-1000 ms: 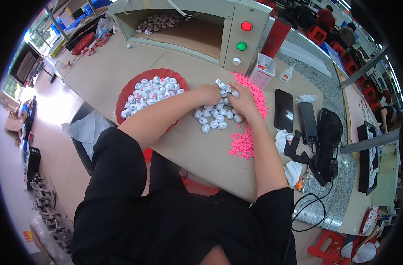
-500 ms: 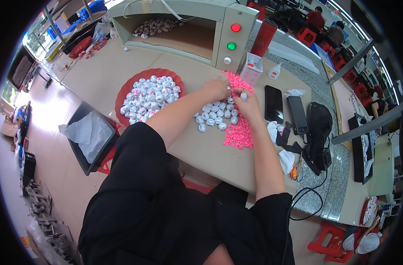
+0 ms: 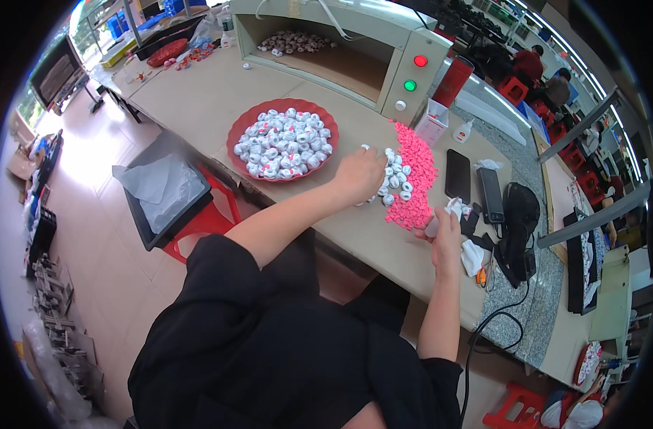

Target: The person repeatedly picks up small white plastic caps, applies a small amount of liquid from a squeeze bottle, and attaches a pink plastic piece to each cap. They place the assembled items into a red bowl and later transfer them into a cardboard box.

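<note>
My left hand (image 3: 360,176) lies over the near-left side of a loose group of small white rounded pieces (image 3: 396,173) on the table, fingers stretched out and slightly curved. Its palm hides some of them. Closer to the table's front edge, my right hand (image 3: 447,236) pinches a whitish rounded piece (image 3: 431,227) between thumb and fingers. Beside the white group spreads a long pile of small bright pink pieces (image 3: 416,163), its lower end near my right fingertips. A red scalloped bowl (image 3: 235,136) to the left is heaped with similar white pieces (image 3: 283,143) showing pink spots.
A pale green box-shaped machine (image 3: 384,43) with lit buttons stands behind, holding more pieces. To the right lie a phone (image 3: 457,175), a grey block-shaped device (image 3: 490,194), a black pouch (image 3: 519,214) and white cloth (image 3: 472,256). A black bin (image 3: 142,222) rests on a red stool at left.
The view has shifted, so the table sits farther right. My right hand has drawn back from the white group towards the front edge. My left hand has moved back from the pink pile onto the white pieces.
</note>
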`<state>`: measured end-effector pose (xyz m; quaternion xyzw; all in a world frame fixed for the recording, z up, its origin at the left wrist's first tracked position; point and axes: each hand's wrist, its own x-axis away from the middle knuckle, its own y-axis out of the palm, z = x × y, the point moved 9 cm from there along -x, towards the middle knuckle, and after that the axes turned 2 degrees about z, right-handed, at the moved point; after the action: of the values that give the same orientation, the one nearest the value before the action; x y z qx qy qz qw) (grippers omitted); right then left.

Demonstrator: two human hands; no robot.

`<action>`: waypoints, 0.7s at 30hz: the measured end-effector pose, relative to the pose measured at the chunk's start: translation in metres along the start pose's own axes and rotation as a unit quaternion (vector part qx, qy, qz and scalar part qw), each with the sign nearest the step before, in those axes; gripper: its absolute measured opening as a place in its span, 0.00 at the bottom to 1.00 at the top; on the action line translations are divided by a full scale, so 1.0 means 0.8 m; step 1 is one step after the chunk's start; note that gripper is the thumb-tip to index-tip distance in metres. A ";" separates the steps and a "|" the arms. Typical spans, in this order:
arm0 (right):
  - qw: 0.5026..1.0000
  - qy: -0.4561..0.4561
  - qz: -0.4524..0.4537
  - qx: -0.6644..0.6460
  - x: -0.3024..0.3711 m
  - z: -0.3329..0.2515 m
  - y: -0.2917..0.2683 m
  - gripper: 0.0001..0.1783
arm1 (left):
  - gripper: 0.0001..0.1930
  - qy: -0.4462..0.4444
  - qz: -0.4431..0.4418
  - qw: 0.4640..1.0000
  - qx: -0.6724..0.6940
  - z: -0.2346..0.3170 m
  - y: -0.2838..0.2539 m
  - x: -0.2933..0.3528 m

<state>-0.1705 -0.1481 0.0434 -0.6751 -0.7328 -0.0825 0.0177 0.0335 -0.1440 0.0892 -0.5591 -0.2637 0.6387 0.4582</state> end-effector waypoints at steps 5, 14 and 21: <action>0.998 -0.052 -0.012 -0.029 0.043 0.028 -0.020 0.14 | 0.10 0.011 -0.033 0.985 0.168 -0.030 -0.065 0.035; 0.981 -0.162 0.097 0.055 0.030 0.018 -0.033 0.11 | 0.12 -0.356 0.080 0.929 0.054 -0.542 -0.069 -0.069; 0.966 -0.043 0.186 0.174 -0.015 -0.024 -0.001 0.06 | 0.19 -0.488 0.172 0.851 -0.093 -0.735 -0.055 -0.114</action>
<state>-0.1716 -0.1630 0.0610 -0.7889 -0.5976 0.0806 0.1182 0.6046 -0.3082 0.0314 -0.2525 -0.4112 0.8703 0.0991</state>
